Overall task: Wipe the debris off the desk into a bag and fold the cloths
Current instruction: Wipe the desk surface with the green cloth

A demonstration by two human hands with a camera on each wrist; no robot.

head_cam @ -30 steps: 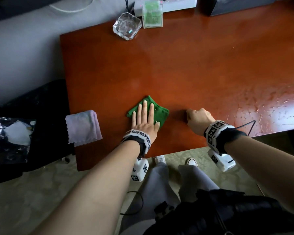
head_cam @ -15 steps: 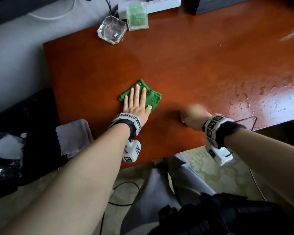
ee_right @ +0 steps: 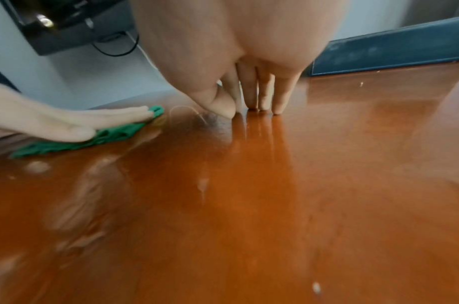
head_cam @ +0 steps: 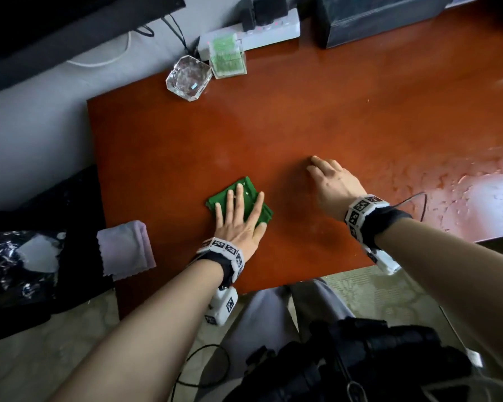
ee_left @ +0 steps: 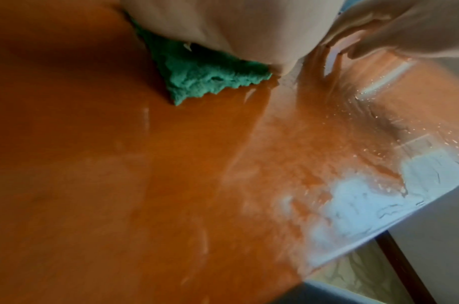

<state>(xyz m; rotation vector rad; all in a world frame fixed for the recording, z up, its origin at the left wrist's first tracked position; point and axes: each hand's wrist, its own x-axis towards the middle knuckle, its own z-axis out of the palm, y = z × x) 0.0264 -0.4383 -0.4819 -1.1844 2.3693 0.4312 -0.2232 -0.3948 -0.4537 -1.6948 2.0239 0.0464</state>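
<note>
A folded green cloth [head_cam: 238,200] is being pressed flat against the reddish desk [head_cam: 302,111] by the left hand [head_cam: 238,224], whose fingers are being held straight and spread over it; most of the cloth is being covered by the palm and fingers, with its corners being left showing beyond the fingertips and beside the thumb. The right hand [head_cam: 331,184] is being held apart from the cloth, to its right, with nothing gripped and its extended fingertips [ee_right: 258,102] being rested on the bare desk. A folded pale cloth [head_cam: 125,249] is being left draped over the desk's left edge, beside a black bag [head_cam: 18,256] lying below. Wet patches are being shown on the desk's right side
</note>
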